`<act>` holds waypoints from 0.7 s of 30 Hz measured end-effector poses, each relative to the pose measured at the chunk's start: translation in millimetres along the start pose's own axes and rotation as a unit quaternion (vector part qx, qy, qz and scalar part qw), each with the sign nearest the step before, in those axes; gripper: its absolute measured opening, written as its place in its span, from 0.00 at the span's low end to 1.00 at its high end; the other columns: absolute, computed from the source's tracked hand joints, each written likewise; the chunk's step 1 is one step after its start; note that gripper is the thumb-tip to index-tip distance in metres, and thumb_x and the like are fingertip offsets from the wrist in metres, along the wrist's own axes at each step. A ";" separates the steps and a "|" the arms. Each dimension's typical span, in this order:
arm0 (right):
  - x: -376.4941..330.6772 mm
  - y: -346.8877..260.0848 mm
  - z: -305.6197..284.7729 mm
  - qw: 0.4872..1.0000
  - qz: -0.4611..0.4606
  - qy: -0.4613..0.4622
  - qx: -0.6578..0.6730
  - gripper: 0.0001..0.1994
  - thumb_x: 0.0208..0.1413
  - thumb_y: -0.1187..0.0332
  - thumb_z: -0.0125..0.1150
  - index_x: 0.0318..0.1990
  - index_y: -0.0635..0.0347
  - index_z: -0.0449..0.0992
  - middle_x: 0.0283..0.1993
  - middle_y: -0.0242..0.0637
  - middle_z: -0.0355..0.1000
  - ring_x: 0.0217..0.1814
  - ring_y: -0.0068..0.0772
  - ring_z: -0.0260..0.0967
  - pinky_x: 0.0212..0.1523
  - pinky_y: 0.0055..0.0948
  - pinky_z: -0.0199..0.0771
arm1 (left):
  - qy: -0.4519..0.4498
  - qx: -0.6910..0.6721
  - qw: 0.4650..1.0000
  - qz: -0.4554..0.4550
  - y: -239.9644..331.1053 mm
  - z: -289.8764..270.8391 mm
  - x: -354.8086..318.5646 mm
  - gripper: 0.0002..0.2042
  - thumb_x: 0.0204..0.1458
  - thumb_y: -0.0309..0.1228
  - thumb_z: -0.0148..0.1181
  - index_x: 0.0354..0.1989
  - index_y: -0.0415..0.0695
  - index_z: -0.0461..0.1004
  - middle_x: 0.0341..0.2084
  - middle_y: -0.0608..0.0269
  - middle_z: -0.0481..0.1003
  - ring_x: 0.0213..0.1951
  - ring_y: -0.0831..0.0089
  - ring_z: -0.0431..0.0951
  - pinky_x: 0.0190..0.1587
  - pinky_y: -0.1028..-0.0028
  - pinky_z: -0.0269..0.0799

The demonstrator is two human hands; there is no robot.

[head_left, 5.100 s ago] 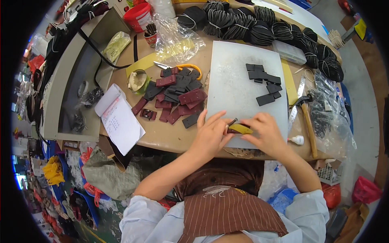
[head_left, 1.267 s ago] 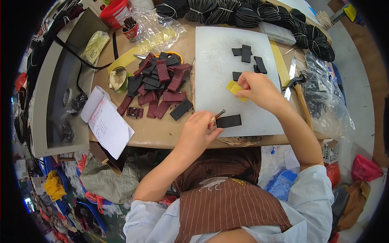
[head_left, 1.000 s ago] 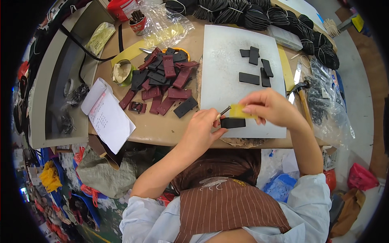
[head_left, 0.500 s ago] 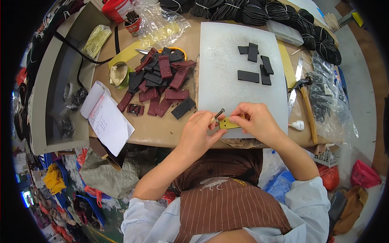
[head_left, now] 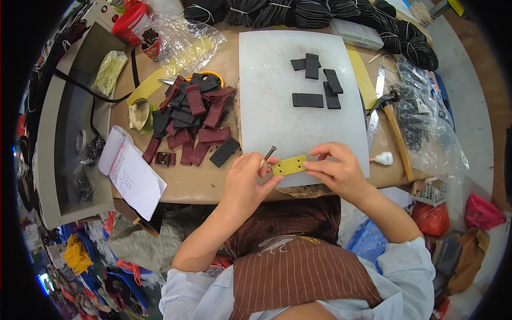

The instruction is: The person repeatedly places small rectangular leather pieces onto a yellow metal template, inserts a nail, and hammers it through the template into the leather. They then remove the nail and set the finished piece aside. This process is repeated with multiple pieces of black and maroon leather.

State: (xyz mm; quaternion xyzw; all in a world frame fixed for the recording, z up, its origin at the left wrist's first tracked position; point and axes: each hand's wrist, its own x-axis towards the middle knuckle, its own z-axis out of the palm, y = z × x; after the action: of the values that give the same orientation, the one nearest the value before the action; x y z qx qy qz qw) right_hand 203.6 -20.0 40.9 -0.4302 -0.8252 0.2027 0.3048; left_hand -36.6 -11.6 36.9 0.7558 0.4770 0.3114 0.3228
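Observation:
A small yellow strip with holes (head_left: 289,166) is held up over the front edge of the white board (head_left: 266,122). My left hand (head_left: 246,178) pinches its left end between thumb and fingers. The same hand also keeps hold of a slim metal punch (head_left: 271,153), its flared head pointing up and away. At the strip's other end, the thumb and fingertips of my right hand (head_left: 340,169) close on the edge. Several black leather pieces (head_left: 308,100) lie at the far side of the board, some overlapping.
Left of the board is a heap of maroon and black leather pieces (head_left: 195,100), with orange-handled scissors (head_left: 213,74) behind. A notepad (head_left: 133,170) lies farther left. To the right are a hammer (head_left: 400,136), a steel ruler (head_left: 375,106) and a small white bottle (head_left: 382,158). Black cord bundles (head_left: 314,15) line the back.
My right fingers have slid right to the strip's end, so its surface and holes now show more fully. The whole view has shifted slightly; the punch stays in my left hand.

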 end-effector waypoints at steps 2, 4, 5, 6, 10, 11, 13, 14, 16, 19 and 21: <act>1.1 -1.6 3.6 0.999 -0.018 0.027 -0.014 0.09 0.44 0.70 0.69 0.36 0.55 0.80 0.44 0.33 0.75 0.35 0.30 0.70 0.39 0.30 0.66 | -0.002 0.004 1.000 -0.005 -0.8 0.4 -0.6 0.21 0.39 0.23 0.72 0.24 0.41 0.58 0.36 0.58 0.80 0.30 0.71 0.77 0.34 0.73 0.72; 1.9 1.2 4.5 0.999 -0.035 0.013 -0.021 0.09 0.44 0.70 0.69 0.35 0.55 0.80 0.43 0.33 0.75 0.35 0.31 0.70 0.40 0.31 0.66 | 0.000 0.003 1.000 -0.003 -3.3 1.4 -1.9 0.20 0.39 0.23 0.72 0.25 0.40 0.59 0.36 0.58 0.80 0.30 0.72 0.77 0.33 0.73 0.72; 2.3 2.3 4.8 0.999 -0.045 0.005 -0.025 0.09 0.44 0.71 0.69 0.35 0.55 0.79 0.42 0.33 0.75 0.36 0.32 0.70 0.40 0.31 0.66 | 0.003 -0.001 1.000 -0.002 -4.4 1.7 -2.5 0.20 0.39 0.23 0.72 0.25 0.40 0.59 0.36 0.58 0.80 0.30 0.72 0.77 0.33 0.74 0.72; 3.3 2.2 5.6 0.999 -0.046 0.010 -0.021 0.09 0.44 0.71 0.68 0.35 0.55 0.79 0.42 0.32 0.75 0.36 0.32 0.69 0.40 0.31 0.66 | 0.005 -0.004 1.000 -0.001 -5.4 2.0 -3.1 0.20 0.39 0.23 0.72 0.25 0.40 0.59 0.36 0.58 0.80 0.30 0.72 0.77 0.33 0.74 0.72; 6.7 -1.9 7.1 1.000 -0.018 0.015 -0.015 0.11 0.42 0.73 0.68 0.36 0.56 0.78 0.41 0.32 0.75 0.36 0.33 0.69 0.39 0.31 0.67 | 0.017 -0.021 1.000 0.007 -6.6 2.6 -3.0 0.19 0.39 0.22 0.72 0.26 0.40 0.61 0.36 0.59 0.80 0.30 0.72 0.77 0.33 0.74 0.72; 7.3 -3.4 7.2 1.000 -0.003 0.014 -0.014 0.11 0.42 0.73 0.68 0.37 0.57 0.78 0.42 0.32 0.75 0.36 0.34 0.69 0.39 0.31 0.67 | 0.013 -0.017 1.000 0.008 -6.1 1.8 -2.4 0.18 0.39 0.23 0.72 0.26 0.40 0.62 0.36 0.60 0.80 0.30 0.71 0.77 0.33 0.73 0.71; 7.3 -3.7 7.1 1.000 -0.012 0.016 -0.021 0.13 0.41 0.73 0.68 0.38 0.54 0.79 0.43 0.33 0.74 0.37 0.34 0.68 0.39 0.31 0.67 | 0.006 -0.010 1.000 0.011 -4.6 1.3 0.2 0.18 0.38 0.23 0.72 0.26 0.40 0.63 0.35 0.60 0.80 0.30 0.71 0.77 0.35 0.72 0.70; 8.2 -4.2 7.7 0.999 -0.017 0.018 -0.023 0.14 0.40 0.73 0.67 0.38 0.53 0.79 0.43 0.33 0.73 0.38 0.35 0.68 0.39 0.31 0.67 | 0.006 -0.004 1.000 0.019 -5.0 0.7 0.9 0.18 0.38 0.23 0.72 0.26 0.41 0.63 0.35 0.61 0.79 0.30 0.71 0.77 0.36 0.71 0.70; 7.6 -5.7 4.3 0.998 -0.030 -0.025 -0.055 0.15 0.39 0.74 0.66 0.39 0.50 0.80 0.44 0.33 0.72 0.39 0.35 0.68 0.39 0.32 0.67 | 0.007 0.008 0.999 0.036 -6.0 0.9 2.1 0.18 0.37 0.24 0.72 0.26 0.42 0.64 0.34 0.62 0.79 0.29 0.71 0.76 0.38 0.69 0.69; 9.8 -10.3 -0.5 0.994 -0.041 -0.054 -0.090 0.17 0.39 0.75 0.65 0.41 0.45 0.81 0.43 0.31 0.71 0.38 0.35 0.67 0.39 0.33 0.67 | 0.011 0.035 0.996 0.078 -12.2 1.1 -0.6 0.16 0.39 0.25 0.71 0.30 0.42 0.66 0.34 0.60 0.79 0.30 0.70 0.76 0.41 0.69 0.68; 16.4 -14.9 -1.0 0.993 -0.047 -0.056 -0.091 0.18 0.40 0.75 0.64 0.41 0.44 0.81 0.43 0.31 0.71 0.37 0.34 0.66 0.40 0.33 0.66 | 0.035 -0.020 0.994 0.096 -13.9 -4.6 -5.9 0.15 0.43 0.26 0.68 0.34 0.40 0.66 0.36 0.57 0.77 0.33 0.69 0.76 0.42 0.69 0.68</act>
State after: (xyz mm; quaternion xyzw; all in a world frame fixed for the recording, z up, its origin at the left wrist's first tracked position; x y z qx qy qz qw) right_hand 188.2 -14.4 56.0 -0.4047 -0.8754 0.1357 0.2269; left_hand -49.5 -11.5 27.7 0.7801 0.4066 0.3773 0.2895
